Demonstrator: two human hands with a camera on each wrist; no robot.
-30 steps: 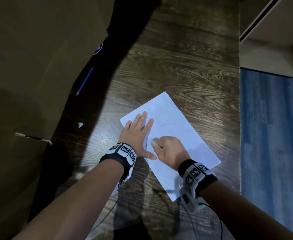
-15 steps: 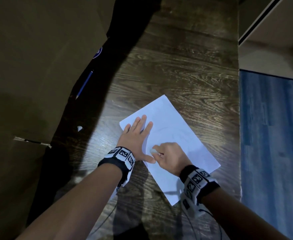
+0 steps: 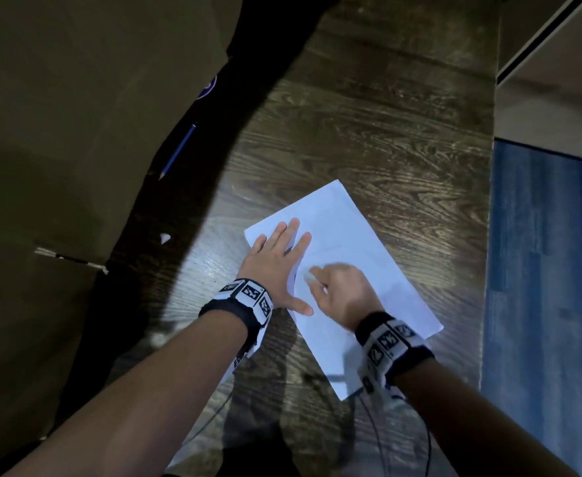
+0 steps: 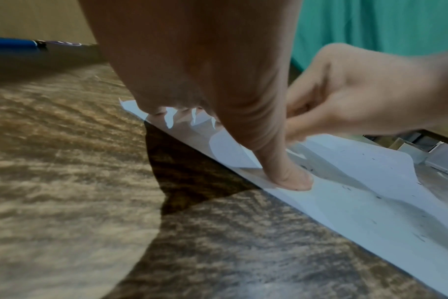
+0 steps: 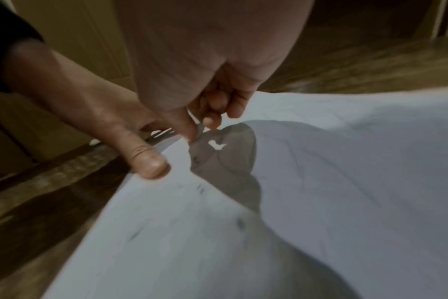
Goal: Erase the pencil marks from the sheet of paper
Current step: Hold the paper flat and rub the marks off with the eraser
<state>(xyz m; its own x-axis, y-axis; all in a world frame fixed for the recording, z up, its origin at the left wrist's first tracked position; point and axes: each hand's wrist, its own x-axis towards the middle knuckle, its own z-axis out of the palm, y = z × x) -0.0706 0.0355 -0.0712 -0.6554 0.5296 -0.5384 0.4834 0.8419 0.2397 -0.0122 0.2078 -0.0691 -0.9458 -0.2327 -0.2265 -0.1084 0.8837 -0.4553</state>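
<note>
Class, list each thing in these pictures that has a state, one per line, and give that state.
sheet of paper: flat on the table, faint marks and dark crumbs on it.
left hand: fingers straight, pressing the sheet.
right hand: pinching a white eraser on the sheet.
blue pencil: lying apart, untouched.

My head view is dim overall, with one pool of light falling on the sheet of paper (image 3: 348,266) and the wood-grain worktop (image 3: 368,139) around it, which throws back a soft sheen. A heavy shadow runs diagonally across the left side, swallowing the blue pencil (image 3: 178,151). The right hand (image 3: 343,292) is smeared with motion blur (worst at the fingers). On my right wrist feed the paper is soft and streaky; the left wrist feed is sharper near the thumb, and straight lines bow at its edges.
</note>
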